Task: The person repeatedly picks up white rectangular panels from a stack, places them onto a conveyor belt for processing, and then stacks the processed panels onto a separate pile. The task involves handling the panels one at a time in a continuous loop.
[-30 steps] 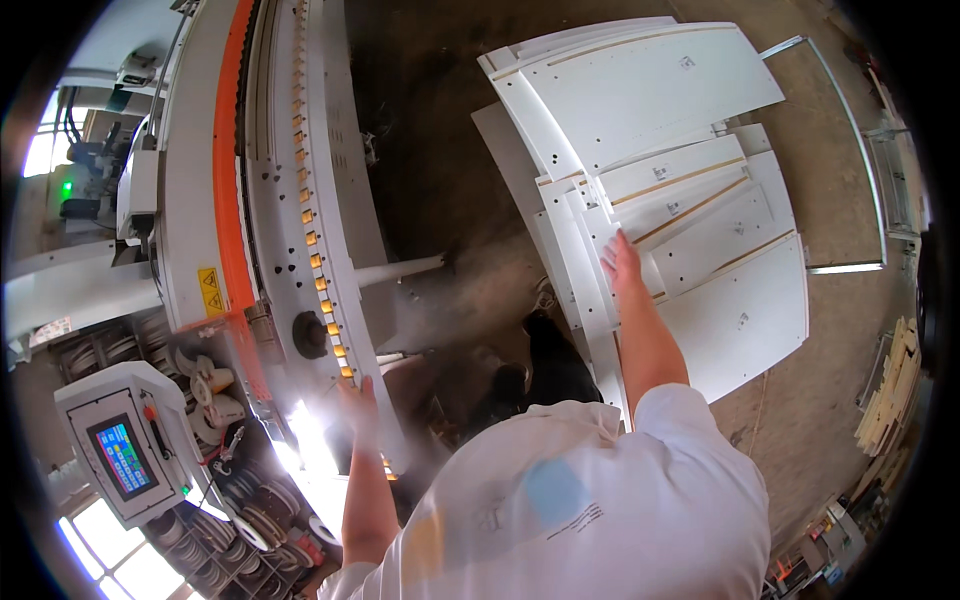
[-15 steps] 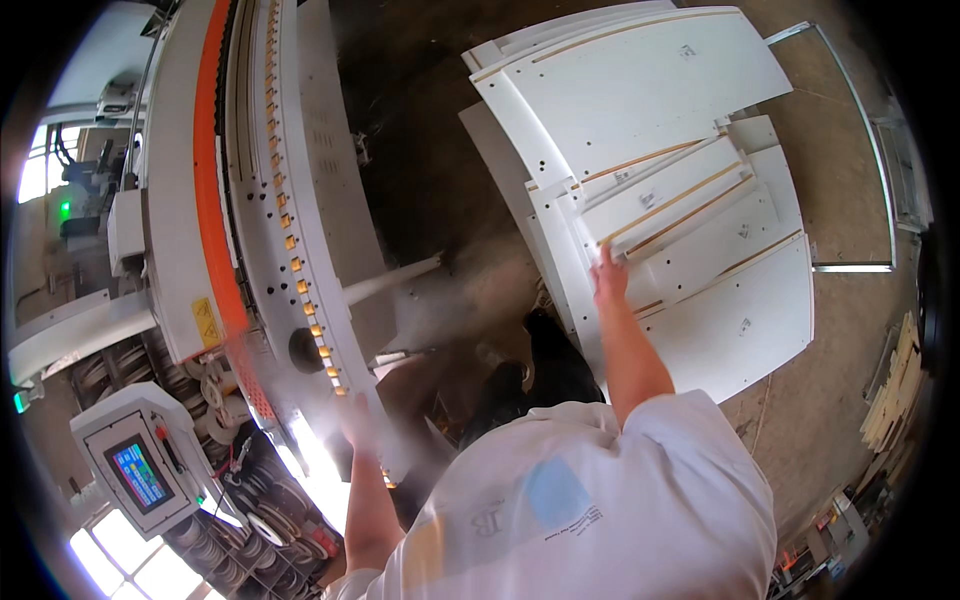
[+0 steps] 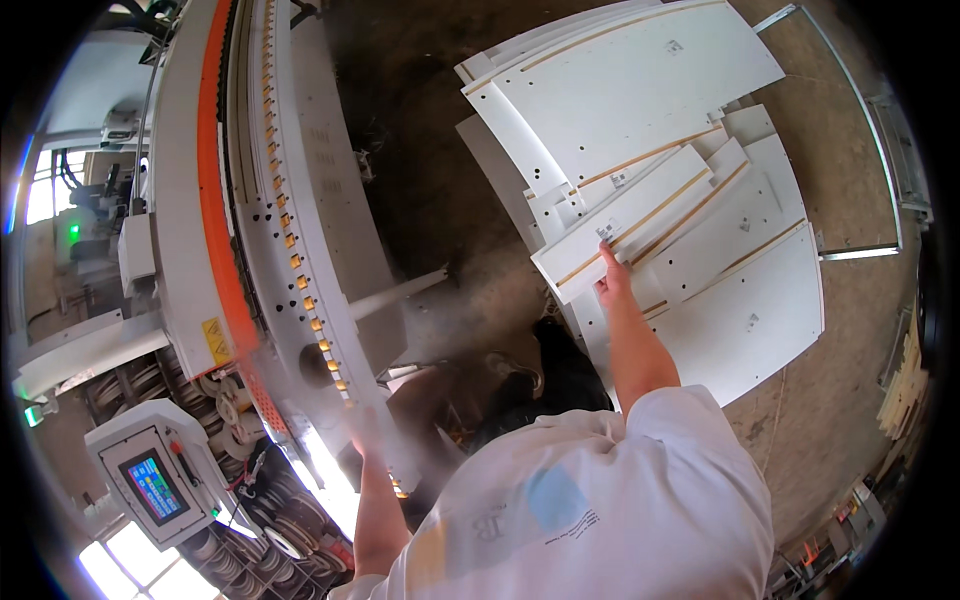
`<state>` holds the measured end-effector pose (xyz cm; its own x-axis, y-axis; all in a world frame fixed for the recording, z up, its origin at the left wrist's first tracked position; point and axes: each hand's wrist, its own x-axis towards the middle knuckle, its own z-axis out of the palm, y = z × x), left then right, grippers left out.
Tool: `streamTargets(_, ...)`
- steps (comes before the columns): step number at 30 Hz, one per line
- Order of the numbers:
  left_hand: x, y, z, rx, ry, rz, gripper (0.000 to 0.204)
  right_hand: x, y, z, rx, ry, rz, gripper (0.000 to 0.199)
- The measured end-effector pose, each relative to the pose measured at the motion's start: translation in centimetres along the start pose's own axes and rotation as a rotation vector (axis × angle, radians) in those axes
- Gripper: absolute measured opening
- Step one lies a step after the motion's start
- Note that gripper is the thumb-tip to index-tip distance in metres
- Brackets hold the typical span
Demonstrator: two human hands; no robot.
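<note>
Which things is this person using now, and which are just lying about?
Seem in use:
- right hand, gripping a panel
- panel pile
- left hand, blurred, near the machine

Apparently just lying about:
- wood strips
- rolls, perhaps spares

Machine (image 3: 285, 215) left, panels (image 3: 690, 250) right

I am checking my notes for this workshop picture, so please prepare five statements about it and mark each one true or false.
1. The right hand holds a narrow white panel. True.
2. The left hand is near the roller-lined edge of the machine. True.
3. The machine has a green stripe. False: its long stripe is orange.
4. Every screen is dark. False: the control screen is lit.
5. The panel stack lies right of the machine. True.
</note>
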<state>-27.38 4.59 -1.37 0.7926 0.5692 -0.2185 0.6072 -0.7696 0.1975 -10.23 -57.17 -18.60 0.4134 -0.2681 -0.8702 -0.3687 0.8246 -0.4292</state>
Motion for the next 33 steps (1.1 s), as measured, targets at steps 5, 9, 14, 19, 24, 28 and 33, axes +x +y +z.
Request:
streamTargets(5,-1.3,2.3,-1.1,0.030,0.023,-0.026,0.070,-3.4,-2.1,0.9,-0.034,-0.149,-0.027,0.050)
streamTargets(9,-4.0,10.6,-3.6,0.073,0.239,0.163,0.070,-9.6,-2.8,2.4,-0.106,-0.093,-0.059,0.046)
streamTargets(14,-6.3,18.9,-3.3,-0.109,0.117,0.672,0.065,-14.0,2.4,1.7,-0.194,-0.057,-0.090,0.049)
streamTargets(19,-10.1,26.9,-3.7,-0.241,-0.119,0.970,0.070,-20.9,7.2,2.5,-0.255,-0.227,-0.172,0.050)
streamTargets(24,-12.6,27.7,-5.3,-0.256,-0.096,1.044,0.078,-28.7,9.8,5.5,-0.178,-0.468,-0.382,0.044)
streamTargets(28,-12.9,24.6,-7.1,-0.444,0.102,1.005,0.080,-34.9,11.3,7.2,-0.277,-0.584,-0.518,0.043)
streamTargets(33,-13.6,20.3,-12.0,-0.552,0.250,1.016,0.075,-37.4,13.2,6.2,-0.403,-0.805,-0.625,0.053)
